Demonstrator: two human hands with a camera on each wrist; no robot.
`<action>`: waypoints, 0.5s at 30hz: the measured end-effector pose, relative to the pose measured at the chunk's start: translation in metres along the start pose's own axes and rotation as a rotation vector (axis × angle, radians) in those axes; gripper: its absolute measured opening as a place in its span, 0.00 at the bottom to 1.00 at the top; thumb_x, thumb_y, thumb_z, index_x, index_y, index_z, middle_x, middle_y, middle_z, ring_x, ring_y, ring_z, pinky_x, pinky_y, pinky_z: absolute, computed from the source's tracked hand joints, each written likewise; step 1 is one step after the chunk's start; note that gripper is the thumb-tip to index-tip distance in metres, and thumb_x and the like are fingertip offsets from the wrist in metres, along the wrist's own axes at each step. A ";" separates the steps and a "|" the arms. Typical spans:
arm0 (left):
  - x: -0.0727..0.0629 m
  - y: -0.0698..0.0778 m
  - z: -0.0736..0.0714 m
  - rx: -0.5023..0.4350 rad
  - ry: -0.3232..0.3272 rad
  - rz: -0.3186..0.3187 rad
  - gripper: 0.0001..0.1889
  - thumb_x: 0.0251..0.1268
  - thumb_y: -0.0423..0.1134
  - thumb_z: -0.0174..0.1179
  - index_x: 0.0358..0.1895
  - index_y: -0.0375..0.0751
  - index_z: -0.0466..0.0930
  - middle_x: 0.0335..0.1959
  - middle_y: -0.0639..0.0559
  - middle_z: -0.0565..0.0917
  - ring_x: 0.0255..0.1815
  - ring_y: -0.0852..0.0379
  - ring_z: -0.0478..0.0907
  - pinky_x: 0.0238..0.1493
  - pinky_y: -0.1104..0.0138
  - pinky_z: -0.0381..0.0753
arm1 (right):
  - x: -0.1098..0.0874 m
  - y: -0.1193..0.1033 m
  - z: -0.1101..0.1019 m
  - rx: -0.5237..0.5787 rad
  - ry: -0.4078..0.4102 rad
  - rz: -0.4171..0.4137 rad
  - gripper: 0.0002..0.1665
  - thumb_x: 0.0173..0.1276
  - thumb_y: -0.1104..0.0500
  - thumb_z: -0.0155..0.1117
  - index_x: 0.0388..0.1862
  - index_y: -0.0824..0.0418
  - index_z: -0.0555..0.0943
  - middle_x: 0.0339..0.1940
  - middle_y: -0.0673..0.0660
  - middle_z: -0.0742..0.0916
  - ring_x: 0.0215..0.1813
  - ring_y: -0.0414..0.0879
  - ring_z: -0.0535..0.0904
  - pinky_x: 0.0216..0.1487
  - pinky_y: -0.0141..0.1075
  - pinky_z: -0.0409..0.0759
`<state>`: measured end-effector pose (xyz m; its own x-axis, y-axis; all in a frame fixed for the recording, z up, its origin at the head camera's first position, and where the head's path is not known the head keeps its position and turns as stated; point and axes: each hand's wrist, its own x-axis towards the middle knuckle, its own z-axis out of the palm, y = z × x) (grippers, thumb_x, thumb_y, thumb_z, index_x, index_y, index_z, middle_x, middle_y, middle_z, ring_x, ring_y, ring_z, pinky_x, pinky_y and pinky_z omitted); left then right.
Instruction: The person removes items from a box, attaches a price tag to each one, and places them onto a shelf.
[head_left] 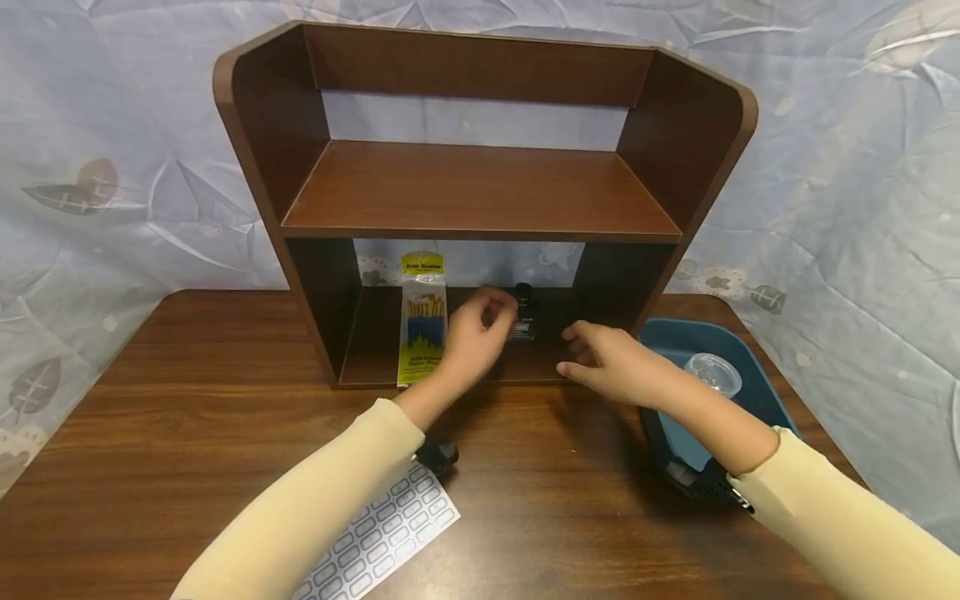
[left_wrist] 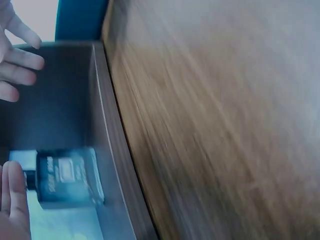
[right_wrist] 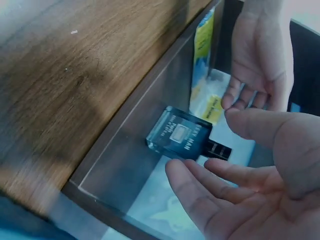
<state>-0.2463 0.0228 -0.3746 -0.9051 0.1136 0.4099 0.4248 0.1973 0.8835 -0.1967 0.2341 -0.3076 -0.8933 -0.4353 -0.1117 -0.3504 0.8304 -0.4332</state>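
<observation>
On the lower shelf stands a dark glass perfume bottle [head_left: 522, 327] with a black cap, its lettering readable in the right wrist view. My left hand [head_left: 482, 332] is just left of the bottle, its fingers loosely bent and holding nothing. To the right of it, my right hand [head_left: 615, 362] reaches in front of the shelf, thumb and fingers apart. Neither hand visibly grips the bottle [right_wrist: 184, 132]. A pack of artist brushes [head_left: 422, 325] stands upright left of my left hand.
The brown two-tier shelf [head_left: 480, 187] stands at the back of the wooden table [head_left: 225, 417]. A blue basket [head_left: 693, 331] at right holds a clear round plastic piece [head_left: 714, 373]. Under my left forearm lie a sheet of labels [head_left: 397, 521] and a black object [head_left: 442, 457].
</observation>
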 end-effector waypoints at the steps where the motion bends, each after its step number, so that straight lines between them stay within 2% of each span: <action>1: -0.002 0.002 0.001 -0.046 -0.015 -0.017 0.09 0.77 0.35 0.56 0.48 0.32 0.82 0.36 0.33 0.87 0.34 0.47 0.85 0.37 0.69 0.85 | -0.004 0.000 -0.001 0.003 0.006 -0.011 0.29 0.79 0.52 0.63 0.68 0.71 0.73 0.62 0.70 0.85 0.60 0.61 0.85 0.61 0.55 0.85; 4: -0.008 0.009 0.006 -0.181 -0.066 -0.059 0.09 0.79 0.33 0.55 0.48 0.27 0.80 0.38 0.28 0.85 0.35 0.43 0.87 0.37 0.65 0.90 | -0.018 0.004 -0.002 0.014 0.044 -0.052 0.28 0.78 0.51 0.65 0.67 0.69 0.76 0.61 0.68 0.86 0.59 0.60 0.86 0.59 0.55 0.85; 8: -0.015 0.015 0.012 -0.269 -0.136 -0.099 0.09 0.79 0.31 0.55 0.50 0.25 0.79 0.40 0.25 0.84 0.37 0.38 0.88 0.39 0.61 0.92 | -0.037 0.013 -0.003 0.049 0.109 -0.106 0.25 0.77 0.52 0.66 0.64 0.65 0.79 0.58 0.64 0.87 0.58 0.59 0.86 0.56 0.53 0.87; 11: -0.021 0.020 0.017 -0.293 -0.190 -0.116 0.09 0.79 0.31 0.55 0.51 0.25 0.79 0.41 0.23 0.84 0.36 0.43 0.88 0.39 0.62 0.92 | -0.050 0.023 -0.005 0.066 0.141 -0.125 0.22 0.76 0.53 0.67 0.63 0.63 0.81 0.57 0.61 0.88 0.58 0.57 0.87 0.55 0.51 0.88; 15: -0.027 0.026 0.023 -0.329 -0.241 -0.132 0.09 0.78 0.29 0.56 0.51 0.25 0.79 0.42 0.23 0.83 0.34 0.55 0.86 0.40 0.64 0.91 | -0.067 0.035 -0.009 0.047 0.163 -0.133 0.20 0.76 0.52 0.68 0.62 0.58 0.82 0.58 0.57 0.88 0.58 0.54 0.86 0.56 0.48 0.88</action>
<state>-0.2106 0.0475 -0.3676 -0.9042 0.3400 0.2585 0.2418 -0.0915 0.9660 -0.1521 0.2956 -0.3071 -0.8750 -0.4748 0.0943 -0.4585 0.7505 -0.4759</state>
